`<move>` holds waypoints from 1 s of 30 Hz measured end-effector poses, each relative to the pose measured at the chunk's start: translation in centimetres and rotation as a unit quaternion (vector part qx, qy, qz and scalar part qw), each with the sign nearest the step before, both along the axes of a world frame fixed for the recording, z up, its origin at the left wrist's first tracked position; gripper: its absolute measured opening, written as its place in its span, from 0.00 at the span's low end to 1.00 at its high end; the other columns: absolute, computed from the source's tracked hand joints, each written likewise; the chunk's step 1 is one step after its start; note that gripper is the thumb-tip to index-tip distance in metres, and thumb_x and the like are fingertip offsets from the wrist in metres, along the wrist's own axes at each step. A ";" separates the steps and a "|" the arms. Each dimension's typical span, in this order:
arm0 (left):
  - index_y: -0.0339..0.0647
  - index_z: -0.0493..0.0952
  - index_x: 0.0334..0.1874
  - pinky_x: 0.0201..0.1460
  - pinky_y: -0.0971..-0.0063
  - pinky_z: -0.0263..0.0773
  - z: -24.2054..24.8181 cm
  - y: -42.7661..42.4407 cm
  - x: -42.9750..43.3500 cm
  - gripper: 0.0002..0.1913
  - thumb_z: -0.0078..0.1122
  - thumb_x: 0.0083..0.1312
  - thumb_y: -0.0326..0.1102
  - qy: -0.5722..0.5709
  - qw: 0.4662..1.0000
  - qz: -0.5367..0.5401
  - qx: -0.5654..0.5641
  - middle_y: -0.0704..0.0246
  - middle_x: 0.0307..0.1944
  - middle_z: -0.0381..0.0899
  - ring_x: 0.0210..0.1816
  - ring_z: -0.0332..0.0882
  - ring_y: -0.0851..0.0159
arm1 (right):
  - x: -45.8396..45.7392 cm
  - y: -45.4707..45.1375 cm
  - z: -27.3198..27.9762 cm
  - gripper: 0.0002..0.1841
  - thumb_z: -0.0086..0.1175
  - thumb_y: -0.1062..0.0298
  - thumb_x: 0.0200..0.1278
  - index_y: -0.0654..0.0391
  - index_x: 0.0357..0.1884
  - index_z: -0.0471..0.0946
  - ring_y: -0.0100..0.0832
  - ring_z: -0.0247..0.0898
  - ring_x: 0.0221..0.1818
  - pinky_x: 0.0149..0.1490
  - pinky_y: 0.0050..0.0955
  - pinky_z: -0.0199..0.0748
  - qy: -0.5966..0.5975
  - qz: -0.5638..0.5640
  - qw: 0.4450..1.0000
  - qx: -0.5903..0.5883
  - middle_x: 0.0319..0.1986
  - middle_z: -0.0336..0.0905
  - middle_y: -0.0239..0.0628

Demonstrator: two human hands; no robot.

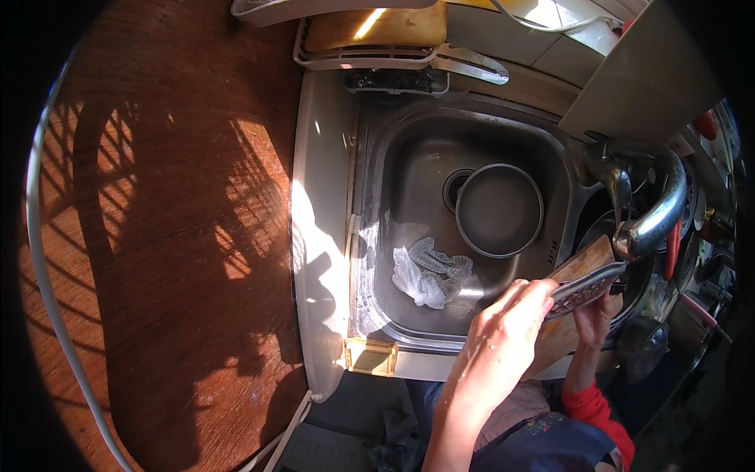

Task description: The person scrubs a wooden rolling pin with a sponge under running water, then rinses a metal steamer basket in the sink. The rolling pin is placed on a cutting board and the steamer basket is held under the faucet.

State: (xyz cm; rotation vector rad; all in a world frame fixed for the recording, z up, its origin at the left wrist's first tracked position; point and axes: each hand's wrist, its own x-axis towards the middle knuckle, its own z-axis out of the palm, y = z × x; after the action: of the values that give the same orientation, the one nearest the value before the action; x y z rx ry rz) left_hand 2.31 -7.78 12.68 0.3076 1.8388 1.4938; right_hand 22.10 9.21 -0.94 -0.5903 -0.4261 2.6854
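Note:
My left hand (504, 330), wet on its back, grips the near edge of a flat, dark-rimmed utensil with a perforated face (581, 298), possibly a grater. It is tilted just below the spout of a metal tap (655, 221). My right hand (593, 321), below a red sleeve, holds the same utensil from its far side and is partly hidden by it. A wooden board (584, 259) lies behind the utensil, over the sink's near right corner. In the stainless steel sink (424, 159) stands a round grey metal pan (498, 209) beside the drain. Whether water flows, I cannot tell.
White plastic (416, 280) and clear mesh-like wrapping (445, 265) lie in the sink. A brush (353, 236) rests along its left rim; a yellow frame-like holder (370, 357) sits at the near corner. Racks (365, 59) stand behind. Cookware crowds the right; a brown wooden surface (206, 206) extends left.

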 end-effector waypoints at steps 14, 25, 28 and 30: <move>0.36 0.66 0.32 0.24 0.71 0.66 -1.0 -2.3 0.2 0.06 0.51 0.62 0.30 0.031 0.997 -0.059 -0.028 0.60 0.22 0.71 0.24 0.73 0.57 | -0.5 -0.7 0.2 0.18 0.45 0.61 0.62 0.55 0.53 0.67 0.35 0.60 0.57 0.62 0.44 0.52 -0.047 0.002 0.998 -0.041 0.53 0.67 0.38; 0.35 0.66 0.33 0.23 0.78 0.58 -7.7 -4.9 3.5 0.09 0.40 0.67 0.33 0.044 0.995 0.092 -0.009 0.66 0.20 0.65 0.22 0.62 0.72 | -1.7 -2.6 0.2 0.19 0.40 0.59 0.65 0.54 0.56 0.64 0.36 0.56 0.59 0.63 0.45 0.50 -0.129 -0.048 0.982 -0.129 0.56 0.64 0.36; 0.33 0.66 0.39 0.30 0.80 0.60 -9.8 -4.8 4.7 0.10 0.37 0.68 0.34 0.065 0.982 0.177 -0.001 0.68 0.27 0.68 0.29 0.63 0.74 | -1.9 -4.2 -0.1 0.20 0.40 0.59 0.65 0.53 0.57 0.62 0.34 0.56 0.59 0.63 0.45 0.49 -0.151 -0.061 0.975 -0.148 0.56 0.63 0.35; 0.32 0.66 0.40 0.34 0.79 0.63 -10.9 -4.6 4.9 0.10 0.38 0.68 0.32 0.052 0.971 0.232 0.029 0.66 0.27 0.69 0.30 0.65 0.71 | -2.2 -5.3 -0.2 0.19 0.40 0.59 0.65 0.54 0.56 0.64 0.34 0.59 0.57 0.62 0.44 0.52 -0.189 -0.091 0.968 -0.140 0.55 0.65 0.35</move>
State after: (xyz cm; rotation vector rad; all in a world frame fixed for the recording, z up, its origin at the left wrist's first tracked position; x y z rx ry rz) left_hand 7.22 -12.43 1.75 -0.0258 2.0475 1.8769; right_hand 19.88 3.88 -1.11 -1.1734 -0.0781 2.4703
